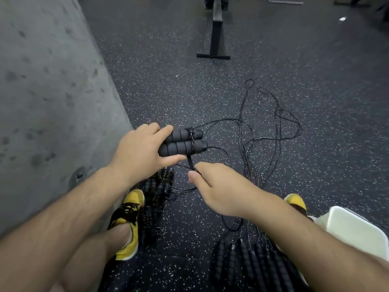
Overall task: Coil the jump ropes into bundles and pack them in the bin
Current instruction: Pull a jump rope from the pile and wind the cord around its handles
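My left hand [140, 151] grips two black foam jump rope handles [182, 142] side by side, with a few turns of thin black rope wound round them. My right hand [219, 188] pinches that rope [191, 164] just below the handles. The loose rope [273, 131] trails in loops over the floor to the right. Coiled bundles [155, 197] lie by my left foot. Several more black handles [244, 262] lie at the bottom, under my right forearm. The white bin [355, 230] shows at the lower right, partly hidden by my arm.
A grey concrete wall [52, 98] runs along the left. A black metal equipment leg [216, 36] stands on the speckled rubber floor [168, 85] ahead. My yellow shoes [128, 220] are planted on either side of the ropes.
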Demonstrator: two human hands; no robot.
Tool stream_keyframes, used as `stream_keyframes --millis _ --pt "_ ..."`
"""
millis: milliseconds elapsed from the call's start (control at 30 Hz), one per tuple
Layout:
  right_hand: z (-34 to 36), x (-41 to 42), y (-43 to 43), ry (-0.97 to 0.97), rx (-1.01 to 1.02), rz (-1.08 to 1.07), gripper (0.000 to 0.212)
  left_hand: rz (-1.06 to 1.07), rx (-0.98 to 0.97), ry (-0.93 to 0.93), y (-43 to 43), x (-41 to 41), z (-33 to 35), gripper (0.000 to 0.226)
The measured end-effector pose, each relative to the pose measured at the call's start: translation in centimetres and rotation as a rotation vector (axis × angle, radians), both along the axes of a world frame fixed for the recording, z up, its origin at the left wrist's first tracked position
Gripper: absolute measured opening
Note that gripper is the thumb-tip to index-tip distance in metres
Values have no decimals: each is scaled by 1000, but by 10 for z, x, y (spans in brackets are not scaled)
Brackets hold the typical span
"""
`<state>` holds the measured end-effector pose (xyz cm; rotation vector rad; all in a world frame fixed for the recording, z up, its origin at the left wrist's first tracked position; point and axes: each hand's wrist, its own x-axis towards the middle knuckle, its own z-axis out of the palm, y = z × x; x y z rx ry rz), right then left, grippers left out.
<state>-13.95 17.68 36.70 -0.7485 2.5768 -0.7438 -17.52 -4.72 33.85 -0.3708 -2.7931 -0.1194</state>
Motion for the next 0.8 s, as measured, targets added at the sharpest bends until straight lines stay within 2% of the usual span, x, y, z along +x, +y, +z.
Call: stream_keyframes --millis 133,233,333,400,467,567,733,800 --pt "4 -3 3 83 84 59 33 -11 -10 -9 4 4 -5 75" --pt "11 -10 12 282 166 76 30 -44 -24 -25 5 6 -6 78" --pt "17 -23 25 440 218 129 33 -175 -18 -64 8 8 -7 78" --pt "16 -34 35 486 178 154 40 -277 1 -74 12 11 -6 79" --pt "12 -43 46 500 77 138 43 -353 25 -76 17 15 -5 78" --pt "1 -55 59 496 -35 94 37 -451 74 -82 26 22 -2 76" --pt "-6 -63 64 323 -212 30 14 -458 140 -105 35 34 10 68" --pt "-4 -64 61 284 -249 30 12 -454 170 -127 36 37 17 66"
